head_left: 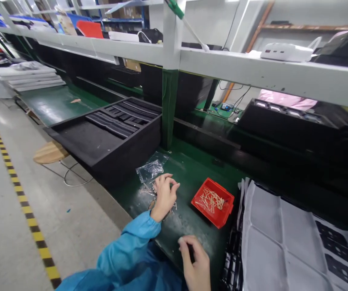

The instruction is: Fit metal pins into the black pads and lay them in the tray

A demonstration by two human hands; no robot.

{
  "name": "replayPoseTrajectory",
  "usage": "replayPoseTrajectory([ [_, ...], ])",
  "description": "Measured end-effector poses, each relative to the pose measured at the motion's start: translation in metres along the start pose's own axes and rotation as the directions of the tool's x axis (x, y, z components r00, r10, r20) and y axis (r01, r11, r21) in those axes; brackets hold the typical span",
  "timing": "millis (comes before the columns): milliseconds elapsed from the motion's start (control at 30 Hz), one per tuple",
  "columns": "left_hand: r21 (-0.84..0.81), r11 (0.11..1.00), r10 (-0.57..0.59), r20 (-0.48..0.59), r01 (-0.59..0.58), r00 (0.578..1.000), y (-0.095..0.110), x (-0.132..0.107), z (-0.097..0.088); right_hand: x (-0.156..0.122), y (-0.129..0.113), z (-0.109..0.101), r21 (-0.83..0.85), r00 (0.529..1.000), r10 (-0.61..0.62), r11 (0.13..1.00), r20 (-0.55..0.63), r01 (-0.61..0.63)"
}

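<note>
My left hand [164, 196], in a blue sleeve, is curled with its fingertips together just above loose pale strands [149, 190] on the green bench mat [186, 173]. Whether those fingers pinch a strand is too small to tell. A crumpled clear plastic bag [151, 169] lies just beyond that hand. My right hand [195, 262] rests near the bench's front edge, its fingers drawn together. Between my hands and to the right stands a red plastic tray [212, 203] holding a tangle of thin tan strands.
A large black foam tray [107, 139] with dark strips sits left of the bag. White sheets with black panels [283, 242] cover the bench at right. A white shelf [252, 66] runs overhead, a wooden stool [51, 152] stands at left, and a person in pink [285, 100] is beyond.
</note>
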State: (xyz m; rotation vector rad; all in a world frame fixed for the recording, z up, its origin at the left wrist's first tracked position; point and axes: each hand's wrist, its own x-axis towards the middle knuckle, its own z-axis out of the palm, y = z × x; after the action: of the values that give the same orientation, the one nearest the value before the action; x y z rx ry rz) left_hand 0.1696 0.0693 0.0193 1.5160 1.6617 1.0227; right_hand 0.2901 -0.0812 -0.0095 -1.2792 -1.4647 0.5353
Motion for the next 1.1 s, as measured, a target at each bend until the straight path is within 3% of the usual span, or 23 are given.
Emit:
replayPoseTrajectory([
  [100,-0.296,0.951,-0.075,0.066,0.091,0.995,0.023,-0.009,-0.005,0.022,-0.012,0.0,-0.076,0.998,0.004,0.997,-0.059,-0.009],
  [233,-0.551,0.79,-0.164,0.234,0.27,0.958,0.045,-0.035,-0.017,0.045,-0.019,0.011,-0.18,0.994,-0.029,0.984,-0.107,0.01],
  [400,-0.691,0.597,-0.253,0.32,0.407,0.913,0.053,-0.051,-0.024,0.05,-0.021,0.022,-0.223,0.989,-0.121,0.97,-0.086,0.099],
  [567,-0.752,0.493,-0.25,0.36,0.438,0.899,0.053,-0.053,-0.028,0.048,-0.024,0.018,-0.197,0.983,-0.173,0.968,-0.064,0.158],
  [867,-0.745,0.49,-0.216,0.398,0.452,0.891,0.05,-0.061,-0.03,0.049,-0.032,0.01,-0.08,0.98,-0.195,0.978,-0.031,0.192],
  [1000,-0.72,0.546,-0.202,0.383,0.428,0.902,0.047,-0.063,-0.027,0.05,-0.035,0.009,-0.047,0.981,-0.194,0.98,-0.03,0.193],
  [1100,-0.703,0.621,-0.182,0.303,0.348,0.936,0.042,-0.065,-0.023,0.052,-0.037,0.008,-0.028,0.983,-0.18,0.983,-0.03,0.179],
])
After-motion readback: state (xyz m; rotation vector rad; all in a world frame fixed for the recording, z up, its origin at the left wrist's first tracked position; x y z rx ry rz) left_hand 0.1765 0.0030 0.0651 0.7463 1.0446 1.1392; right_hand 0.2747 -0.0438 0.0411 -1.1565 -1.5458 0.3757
